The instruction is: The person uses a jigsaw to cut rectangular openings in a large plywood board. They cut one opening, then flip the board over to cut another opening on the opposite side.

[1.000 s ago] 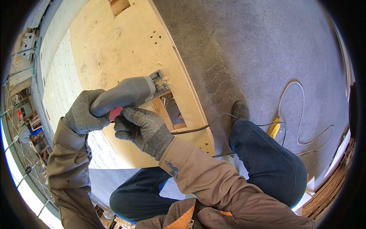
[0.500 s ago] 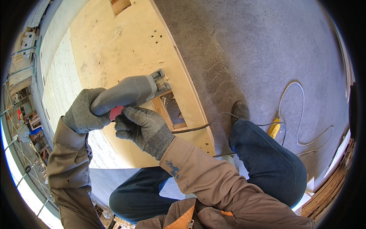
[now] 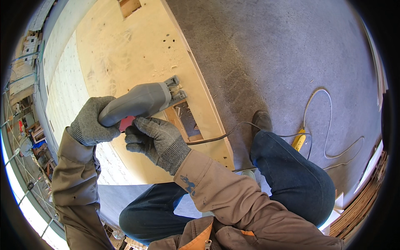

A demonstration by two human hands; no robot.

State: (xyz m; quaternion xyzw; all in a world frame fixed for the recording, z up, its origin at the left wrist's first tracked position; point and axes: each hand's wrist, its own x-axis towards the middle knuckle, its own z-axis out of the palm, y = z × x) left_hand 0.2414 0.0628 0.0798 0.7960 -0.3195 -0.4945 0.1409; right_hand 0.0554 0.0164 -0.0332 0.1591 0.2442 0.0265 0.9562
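Observation:
A grey jigsaw (image 3: 141,100) is in my hands above a large plywood panel (image 3: 125,54), tilted with its shoe end pointing right. My gloved left hand (image 3: 93,121) wraps round its rear end. My gloved right hand (image 3: 156,139) is below the body, thumb and fingers closed at the tool's red part (image 3: 127,123); its fingertips are partly hidden. Close to the jigsaw's front end is a rectangular cutout (image 3: 187,118) in the panel, with wood chips in it. A dark cord (image 3: 212,139) runs from behind my right hand across the panel's edge.
Another cutout (image 3: 130,6) opens at the panel's far end. On the concrete floor (image 3: 283,54) to the right lies a yellow power strip (image 3: 298,141) with a pale cable (image 3: 331,121). Stacked boards (image 3: 358,208) stand at lower right. My boot (image 3: 261,121) is beside the panel's edge.

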